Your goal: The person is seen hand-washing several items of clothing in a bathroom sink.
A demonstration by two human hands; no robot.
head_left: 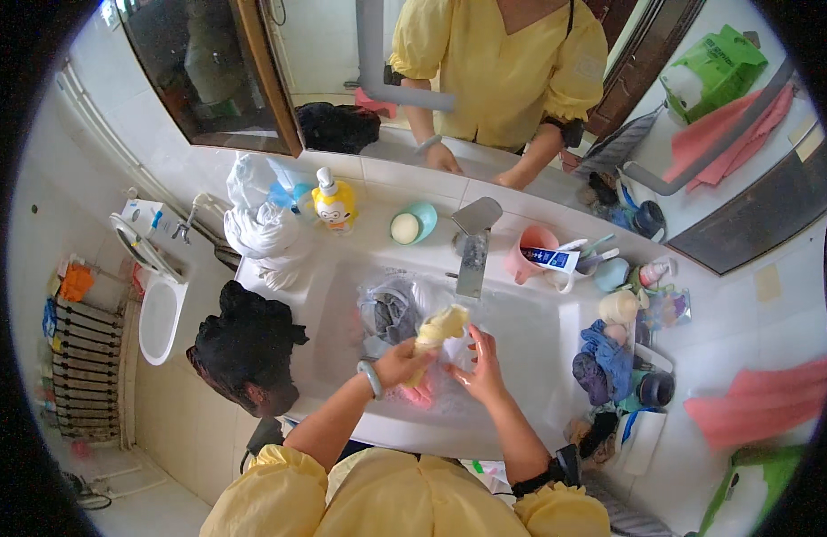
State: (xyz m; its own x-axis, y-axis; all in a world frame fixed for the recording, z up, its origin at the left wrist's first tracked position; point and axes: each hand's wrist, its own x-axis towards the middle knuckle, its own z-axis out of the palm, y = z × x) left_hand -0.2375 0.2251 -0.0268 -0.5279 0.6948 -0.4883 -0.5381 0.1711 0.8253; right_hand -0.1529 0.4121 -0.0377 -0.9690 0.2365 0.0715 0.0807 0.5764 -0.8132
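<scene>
Above the white sink [539, 394], my left hand [402, 363] is closed on a crumpled pale-yellow cloth [443, 328], perhaps a sock; its exact kind is unclear. My right hand [481, 369] is just right of the cloth with fingers apart and bent, holding nothing. Beneath my hands, soapy water covers the basin floor. A grey cloth [391, 315] lies wet at the left of the basin, with whitish fabric beside it. Something pink [419, 392] shows below my left hand. The faucet [471, 268] stands just beyond the yellow cloth.
Behind the basin are a yellow pump bottle [334, 202], a soap bar [403, 228] in a teal dish [424, 219] and a pink cup [526, 254]. White cloth [263, 237] and a black cloth heap [248, 345] lie left. Clothes [610, 353] and toiletries crowd the right ledge.
</scene>
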